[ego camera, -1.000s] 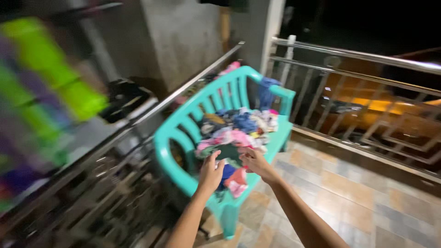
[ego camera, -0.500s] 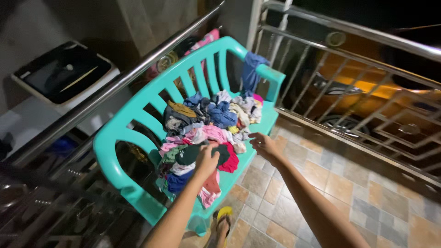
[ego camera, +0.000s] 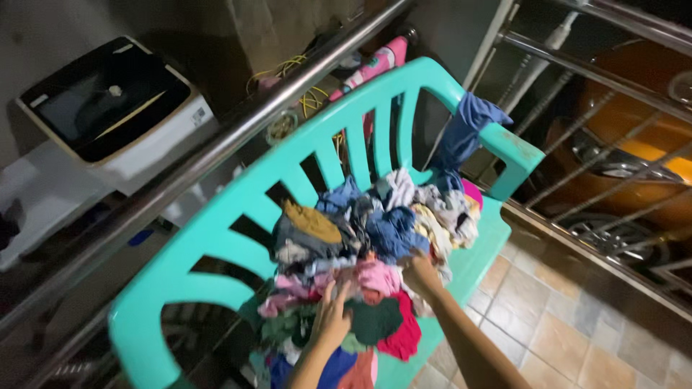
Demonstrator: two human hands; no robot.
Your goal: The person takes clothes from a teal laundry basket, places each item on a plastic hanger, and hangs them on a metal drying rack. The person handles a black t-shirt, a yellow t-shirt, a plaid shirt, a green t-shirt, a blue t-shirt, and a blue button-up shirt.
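**Both hands in the clothes pile on the teal bench**

Hidden / unclear:
- bench (ego camera: 216, 238) cut off at bottom edge, legs and near end out of view; seat mostly buried under clothes
- pile of clothes (ego camera: 367, 252) is a tangle, single garments can't be counted; lowest part runs off frame
- right hand (ego camera: 420, 275): fingertips sunk into the pile, so can't tell if it grips anything or just presses in
- both forearms cut off at bottom edge
- orange car (ego camera: 634, 144) only seen in pieces through the railing (ego camera: 598, 72), one wheel partly visible
- clutter behind the bench back (yellow cord, pink object) too dim to make out

Counts:
- 1 bench, 1 pile, 2 hands
- 1 blue cloth (ego camera: 465, 130) hanging over the far armrest, apart from the pile top
- 1 white box with dark top (ego camera: 115, 108) beyond the handrail (ego camera: 216, 158), upper left

Hand pose:
- left hand (ego camera: 333, 317): fingers spread, palm down, lying flat on the near part of the pile, next to a dark green garment (ego camera: 375, 320) and a red one (ego camera: 404, 335); no pinch visible
- right hand: reaches in from lower right, wrist slightly raised, back of hand up, fingers pointing into the pile middle below a blue garment
- hands near each other, not touching

Pile sits on the bench seat, heaped against the slatted back; tiled floor (ego camera: 569, 324) to the right
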